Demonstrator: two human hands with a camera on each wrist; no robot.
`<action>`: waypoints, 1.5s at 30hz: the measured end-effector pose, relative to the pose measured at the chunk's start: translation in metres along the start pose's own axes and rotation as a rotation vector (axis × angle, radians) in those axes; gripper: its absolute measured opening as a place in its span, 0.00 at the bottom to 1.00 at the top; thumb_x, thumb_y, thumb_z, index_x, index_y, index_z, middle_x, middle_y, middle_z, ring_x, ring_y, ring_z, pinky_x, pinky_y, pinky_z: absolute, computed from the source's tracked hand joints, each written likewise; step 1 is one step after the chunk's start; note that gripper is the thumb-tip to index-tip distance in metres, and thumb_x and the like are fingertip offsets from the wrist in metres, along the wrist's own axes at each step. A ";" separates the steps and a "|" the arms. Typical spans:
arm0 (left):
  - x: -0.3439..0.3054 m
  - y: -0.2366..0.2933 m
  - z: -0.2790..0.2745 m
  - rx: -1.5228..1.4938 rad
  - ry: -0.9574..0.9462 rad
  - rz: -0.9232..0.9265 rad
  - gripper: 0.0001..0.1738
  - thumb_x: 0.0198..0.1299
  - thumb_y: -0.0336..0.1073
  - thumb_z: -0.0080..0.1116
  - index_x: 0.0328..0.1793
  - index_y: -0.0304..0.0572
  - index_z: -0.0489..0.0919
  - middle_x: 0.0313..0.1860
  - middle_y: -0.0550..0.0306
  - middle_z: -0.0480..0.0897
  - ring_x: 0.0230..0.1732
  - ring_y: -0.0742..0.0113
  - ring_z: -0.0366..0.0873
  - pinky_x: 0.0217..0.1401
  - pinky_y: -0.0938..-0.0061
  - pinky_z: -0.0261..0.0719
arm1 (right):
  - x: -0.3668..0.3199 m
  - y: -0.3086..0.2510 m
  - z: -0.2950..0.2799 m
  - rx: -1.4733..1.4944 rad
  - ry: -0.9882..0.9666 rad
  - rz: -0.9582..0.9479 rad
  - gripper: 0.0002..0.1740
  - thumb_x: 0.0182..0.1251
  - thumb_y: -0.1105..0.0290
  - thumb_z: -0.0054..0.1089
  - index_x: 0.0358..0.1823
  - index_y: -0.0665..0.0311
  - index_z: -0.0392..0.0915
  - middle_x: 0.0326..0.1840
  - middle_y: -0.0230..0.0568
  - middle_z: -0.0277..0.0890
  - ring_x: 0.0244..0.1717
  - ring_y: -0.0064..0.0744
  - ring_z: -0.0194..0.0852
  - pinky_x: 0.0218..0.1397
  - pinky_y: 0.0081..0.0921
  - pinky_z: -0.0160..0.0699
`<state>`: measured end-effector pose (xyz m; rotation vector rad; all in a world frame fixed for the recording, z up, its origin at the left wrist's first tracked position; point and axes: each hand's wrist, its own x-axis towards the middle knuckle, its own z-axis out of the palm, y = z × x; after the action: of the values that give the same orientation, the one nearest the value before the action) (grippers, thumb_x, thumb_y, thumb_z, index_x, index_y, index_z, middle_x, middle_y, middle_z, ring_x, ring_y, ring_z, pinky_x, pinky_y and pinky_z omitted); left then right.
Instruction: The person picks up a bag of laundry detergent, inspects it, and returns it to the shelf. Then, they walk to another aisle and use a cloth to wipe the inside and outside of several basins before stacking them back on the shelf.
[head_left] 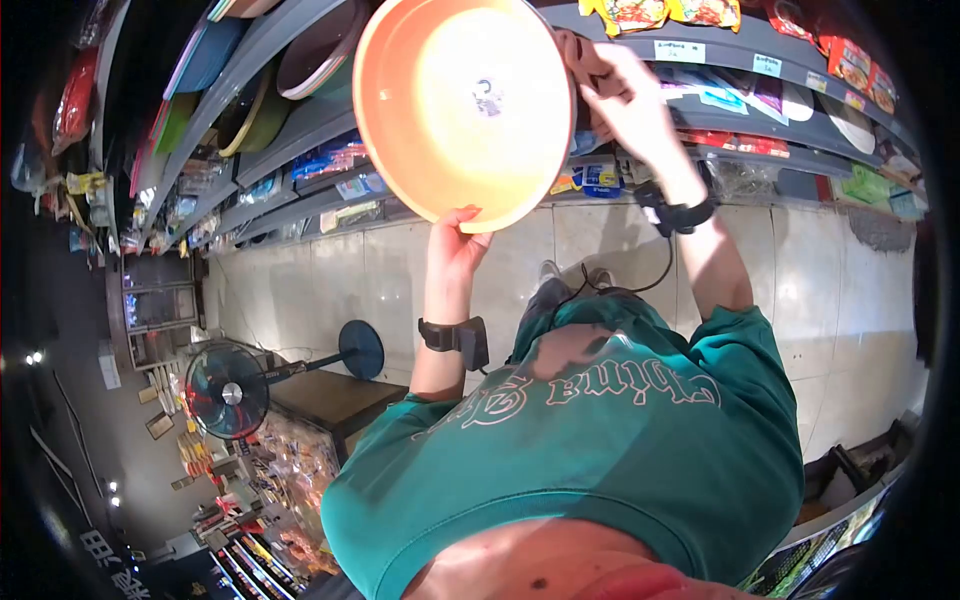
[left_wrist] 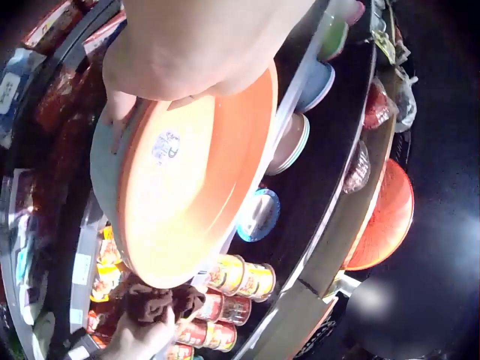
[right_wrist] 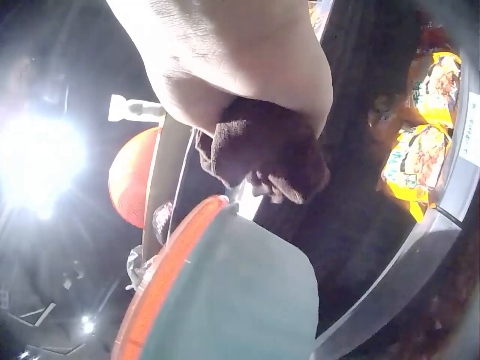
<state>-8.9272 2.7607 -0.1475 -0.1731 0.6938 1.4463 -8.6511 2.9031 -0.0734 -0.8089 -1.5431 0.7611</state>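
My left hand (head_left: 459, 249) is gripping the near rim of the orange basin (head_left: 455, 125), the thumb lying over the inner side and the fingers pressing the grey-green outer wall. The basin is being held up, tilted, its hollow facing me, in front of the grey shelf (head_left: 728, 61) – a small printed label (head_left: 488, 97) is showing on its bottom. My right hand (head_left: 632, 105) is closing its fingers round a dark brown cloth (right_wrist: 266, 150) and is holding it at the basin's right rim; whether cloth and rim are touching, I cannot tell. Along the shelf's front edge, beyond my right hand, yellow packets (head_left: 630, 13) are lying above pale price tags (head_left: 680, 51). To the basin's left, stacked bowls (head_left: 318, 52) are leaning out over their shelf's front edge. A standing fan (head_left: 228, 390) is facing the aisle at my left – black straps (head_left: 440, 336) are circling both my wrists.
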 end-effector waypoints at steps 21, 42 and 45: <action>-0.037 -0.003 0.000 0.058 0.013 -0.268 0.30 0.52 0.14 0.45 0.65 0.31 0.66 0.63 0.41 0.73 0.63 0.48 0.74 0.60 0.59 0.83 | 0.065 0.036 0.006 0.029 -0.131 0.074 0.26 0.59 0.81 0.51 0.63 0.70 0.67 0.54 0.43 0.76 0.51 0.27 0.73 0.58 0.23 0.72; 0.061 0.039 0.158 1.711 -0.485 0.951 0.22 0.64 0.34 0.60 0.58 0.25 0.70 0.44 0.44 0.82 0.43 0.64 0.82 0.37 0.78 0.81 | -0.102 0.026 -0.039 -0.018 -0.224 0.268 0.20 0.60 0.89 0.53 0.54 0.70 0.67 0.50 0.41 0.76 0.55 0.28 0.75 0.60 0.25 0.72; 0.096 0.042 0.161 1.903 -0.330 1.243 0.20 0.60 0.39 0.67 0.49 0.29 0.75 0.34 0.51 0.82 0.37 0.66 0.82 0.39 0.77 0.79 | -0.121 0.040 -0.068 -0.028 -0.206 0.314 0.20 0.61 0.88 0.53 0.54 0.69 0.68 0.49 0.42 0.77 0.54 0.28 0.75 0.60 0.26 0.72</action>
<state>-8.9168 2.9307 -0.0582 2.2033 1.7033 1.1546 -8.5697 2.8258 -0.1648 -1.0347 -1.6304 1.0813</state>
